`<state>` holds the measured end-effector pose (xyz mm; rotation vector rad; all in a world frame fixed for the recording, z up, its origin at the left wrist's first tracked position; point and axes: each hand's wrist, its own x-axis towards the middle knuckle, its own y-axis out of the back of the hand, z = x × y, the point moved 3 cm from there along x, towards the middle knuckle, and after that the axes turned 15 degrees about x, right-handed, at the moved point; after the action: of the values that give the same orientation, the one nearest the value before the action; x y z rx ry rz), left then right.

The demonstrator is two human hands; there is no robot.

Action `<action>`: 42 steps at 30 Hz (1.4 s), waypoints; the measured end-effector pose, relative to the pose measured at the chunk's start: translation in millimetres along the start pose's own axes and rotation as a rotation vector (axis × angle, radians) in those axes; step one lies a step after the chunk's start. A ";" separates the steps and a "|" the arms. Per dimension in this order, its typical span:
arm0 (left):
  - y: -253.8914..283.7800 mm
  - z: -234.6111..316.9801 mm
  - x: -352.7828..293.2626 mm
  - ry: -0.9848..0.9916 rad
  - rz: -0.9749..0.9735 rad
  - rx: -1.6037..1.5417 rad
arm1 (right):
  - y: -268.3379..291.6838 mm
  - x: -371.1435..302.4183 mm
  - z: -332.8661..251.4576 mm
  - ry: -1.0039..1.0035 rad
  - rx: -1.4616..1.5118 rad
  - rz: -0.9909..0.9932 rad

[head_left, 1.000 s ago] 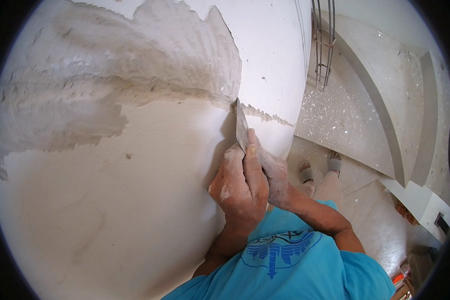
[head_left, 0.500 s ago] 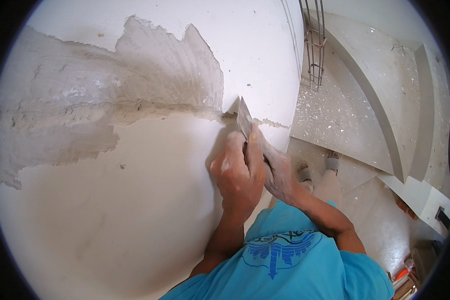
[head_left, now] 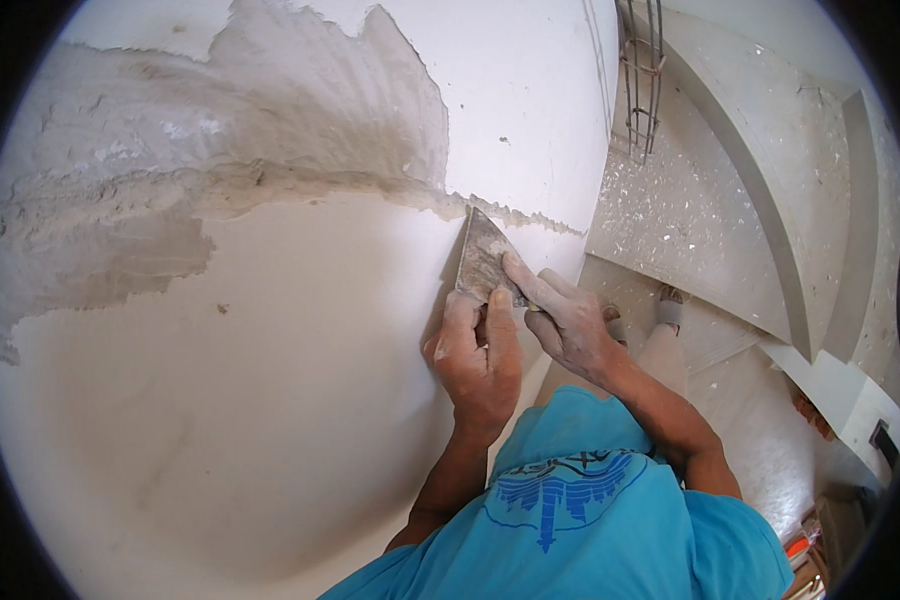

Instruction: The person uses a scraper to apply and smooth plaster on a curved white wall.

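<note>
A putty knife [head_left: 483,258] with a flat, plaster-smeared metal blade is between my hands, its tip at the rough crack [head_left: 510,212] in the white wall [head_left: 300,400]. My right hand [head_left: 577,328] is closed round the handle end, its index finger laid along the blade. Fingers of my left hand [head_left: 482,365] pinch the blade's lower edge. Both hands are dusted with white. Left of the blade, the crack widens into a rough groove, with a grey scraped patch [head_left: 330,100] of bare plaster above it.
Steel reinforcing bars [head_left: 642,85] stand upright by the wall's far end. Curved steps [head_left: 705,200] at the right are strewn with white flakes. Below are my sandalled feet [head_left: 668,308], a white block-like piece [head_left: 830,395] and some items with an orange part [head_left: 798,547] at lower right.
The putty knife has turned from nearly edge-on to show its broad face, and its tip is now lower, beneath the crack. My right hand has shifted right, apart from the left. The view has tilted slightly.
</note>
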<state>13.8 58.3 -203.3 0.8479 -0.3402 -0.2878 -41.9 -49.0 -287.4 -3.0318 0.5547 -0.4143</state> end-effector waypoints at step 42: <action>9.1 37.2 31.6 -0.265 0.110 0.280 | -0.3 22.8 -11.7 0.060 0.014 0.127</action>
<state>28.5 26.8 -167.9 1.0645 -0.6839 -0.2529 -24.3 -56.5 -270.3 -2.9584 0.7402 -0.5015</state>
